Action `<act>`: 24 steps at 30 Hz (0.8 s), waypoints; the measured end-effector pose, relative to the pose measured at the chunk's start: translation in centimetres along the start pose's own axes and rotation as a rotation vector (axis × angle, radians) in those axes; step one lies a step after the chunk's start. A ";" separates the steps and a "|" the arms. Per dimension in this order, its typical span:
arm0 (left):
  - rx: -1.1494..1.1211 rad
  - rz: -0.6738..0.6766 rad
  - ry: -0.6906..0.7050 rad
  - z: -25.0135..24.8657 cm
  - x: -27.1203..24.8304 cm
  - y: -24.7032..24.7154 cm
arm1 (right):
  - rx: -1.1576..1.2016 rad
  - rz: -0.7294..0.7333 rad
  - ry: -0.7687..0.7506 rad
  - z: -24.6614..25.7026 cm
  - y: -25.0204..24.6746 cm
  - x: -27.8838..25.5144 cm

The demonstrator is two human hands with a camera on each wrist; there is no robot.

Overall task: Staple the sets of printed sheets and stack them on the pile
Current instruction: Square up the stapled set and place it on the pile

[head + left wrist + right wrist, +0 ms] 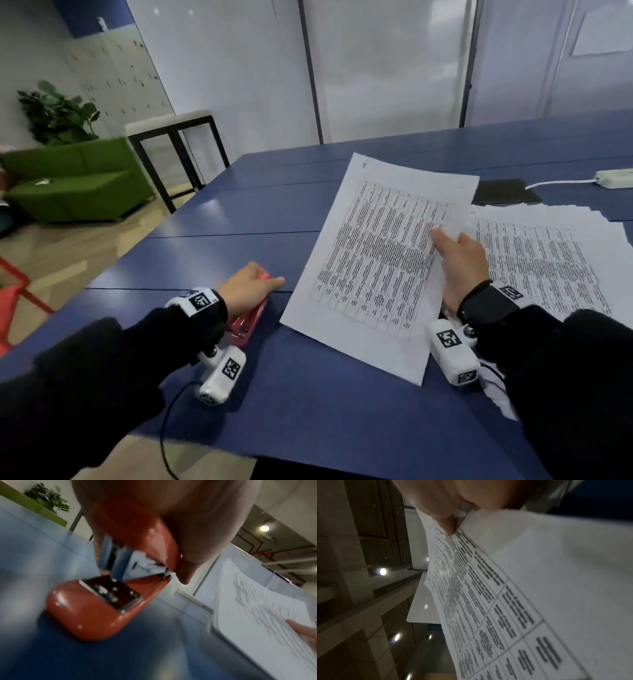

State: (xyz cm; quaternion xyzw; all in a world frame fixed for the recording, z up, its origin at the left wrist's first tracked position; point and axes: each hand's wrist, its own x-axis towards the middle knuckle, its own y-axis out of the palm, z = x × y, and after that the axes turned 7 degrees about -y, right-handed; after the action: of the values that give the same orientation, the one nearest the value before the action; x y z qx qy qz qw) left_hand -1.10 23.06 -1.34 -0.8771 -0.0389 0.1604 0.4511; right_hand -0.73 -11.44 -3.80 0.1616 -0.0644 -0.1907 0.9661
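— Printed sheets (373, 260), one set of them, sit lifted off the blue table (308, 404) in the middle of the head view. Can you tell whether that set is stapled?

— There seems to be a small mark near its far left corner, but it is too small to call a staple. The set lies between the red stapler (248, 322) and the pile (548, 260), its right edge over the pile's left edge. My guess is it is either about to be stapled or on its way to the stack.

— And the pile?

— A good many sheets are fanned out on the right side of the table, so I judge part of the work is done. I cannot tell whether further sets wait, or which heap is which.

— How is the right hand (460, 270) holding?

— It pinches the set at its right edge, thumb on top over the print, the other fingers hidden beneath. The right wrist view shows a fingertip (448, 527) pressed on the printed side.

— The left hand (248, 289)?

— It rests on top of the stapler, fingers curled over the upper arm. In the left wrist view the stapler's mouth stands apart, nothing in it, its base flat on the table. The paper is just beside it, not touching.
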 end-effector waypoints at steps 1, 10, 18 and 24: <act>0.017 0.022 0.014 0.1 -0.2 0.5 | 0.012 -0.012 -0.004 0.2 0.0 -0.1; 0.025 0.038 0.061 -2.1 -1.5 0.3 | 0.031 -0.049 -0.006 0.6 0.1 -0.1; -0.484 0.191 0.342 -5.8 -3.2 0.6 | 0.091 -0.175 -0.044 1.2 0.1 -0.2; -0.539 -0.006 0.303 -5.9 -0.9 -2.9 | 0.218 0.103 0.169 1.0 1.0 -0.8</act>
State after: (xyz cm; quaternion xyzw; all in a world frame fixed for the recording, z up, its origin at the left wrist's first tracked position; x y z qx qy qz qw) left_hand 0.14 19.99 4.35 -0.9789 -0.0149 0.0106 0.2035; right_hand -1.31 -10.56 -2.53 0.2778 -0.0114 -0.1185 0.9532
